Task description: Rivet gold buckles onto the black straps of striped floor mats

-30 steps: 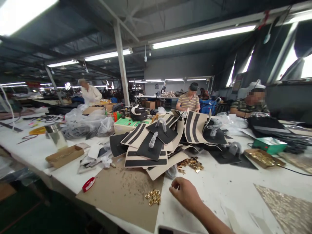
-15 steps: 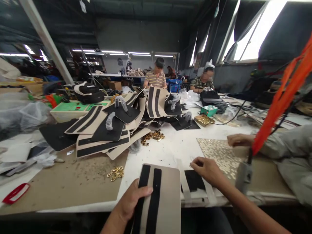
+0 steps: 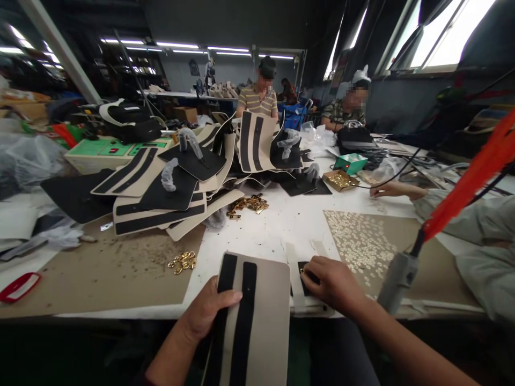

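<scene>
My left hand [image 3: 203, 311] is closed on a beige bag panel [image 3: 270, 316] with two black strips, thumb on top, in front of the table edge. To its right, my right hand [image 3: 333, 284] is bent down over a black patch [image 3: 304, 290] at the table edge. Its thumb and fingers are pinched together, with a tiny gold glint by the fingertips; what they hold is mostly hidden. Gold rings or clasps [image 3: 183, 262] lie in a small heap beyond my left hand. Farther back is a heap of gold hardware [image 3: 251, 203].
A large pile of beige and black panels [image 3: 161, 212] with plastic-wrapped handles fills the table's left-centre. Small gold pieces [image 3: 358, 241] cover a brown board at right. A grey tool [image 3: 398, 281] hangs from an orange strap. A co-worker's hand [image 3: 396, 189] reaches in from the right.
My right hand has lowered onto the black patch, its fingers now pinched there. My left hand still holds the panel. The co-worker's hand has moved away toward the back. The camera view has tilted down.
</scene>
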A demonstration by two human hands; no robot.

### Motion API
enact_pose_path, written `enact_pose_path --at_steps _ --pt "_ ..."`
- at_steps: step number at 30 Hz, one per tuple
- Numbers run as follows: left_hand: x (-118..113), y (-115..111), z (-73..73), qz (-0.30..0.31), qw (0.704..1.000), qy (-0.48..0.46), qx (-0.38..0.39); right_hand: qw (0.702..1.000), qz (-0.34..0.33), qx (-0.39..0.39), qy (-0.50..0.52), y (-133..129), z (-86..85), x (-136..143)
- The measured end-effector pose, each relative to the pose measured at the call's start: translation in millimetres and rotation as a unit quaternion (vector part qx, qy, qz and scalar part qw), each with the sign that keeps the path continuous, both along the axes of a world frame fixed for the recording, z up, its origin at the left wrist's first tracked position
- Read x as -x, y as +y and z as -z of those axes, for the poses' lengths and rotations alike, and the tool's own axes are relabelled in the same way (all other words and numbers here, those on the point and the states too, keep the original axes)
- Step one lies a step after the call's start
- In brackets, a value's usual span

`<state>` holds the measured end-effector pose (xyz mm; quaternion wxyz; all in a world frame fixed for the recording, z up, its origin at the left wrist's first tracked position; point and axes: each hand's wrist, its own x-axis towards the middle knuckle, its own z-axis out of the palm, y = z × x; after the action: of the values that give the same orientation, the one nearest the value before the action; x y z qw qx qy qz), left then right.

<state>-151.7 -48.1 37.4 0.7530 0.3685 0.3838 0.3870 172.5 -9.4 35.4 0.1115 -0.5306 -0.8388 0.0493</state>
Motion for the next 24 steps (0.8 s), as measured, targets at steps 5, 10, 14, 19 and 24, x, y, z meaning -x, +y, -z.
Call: enact_pose_path --at_steps 5,10,14,19,24 --pt "-1.2 -1.1 -3.9 -0.006 1.000 0.012 0.003 0.998 0.015 0.034 -0.052 -0.2 -10.2 3.6" --pt "-0.6 -2.0 -4.3 -0.002 1.000 0.004 -0.008 0.990 0.037 0.069 -0.118 1.4 -21.2 13.2" --pt "0.6 -0.4 -1.2 0.006 1.000 -0.005 -0.012 0.982 0.057 0.092 -0.157 4.1 -27.4 19.5" --pt "3.6 2.7 5.5 0.019 1.000 -0.019 -0.012 0.990 0.059 0.129 -0.020 6.4 -24.5 12.5" --pt "5.4 3.3 6.2 0.024 0.999 -0.019 -0.020 0.984 0.043 0.159 0.075 7.1 -14.2 2.8"
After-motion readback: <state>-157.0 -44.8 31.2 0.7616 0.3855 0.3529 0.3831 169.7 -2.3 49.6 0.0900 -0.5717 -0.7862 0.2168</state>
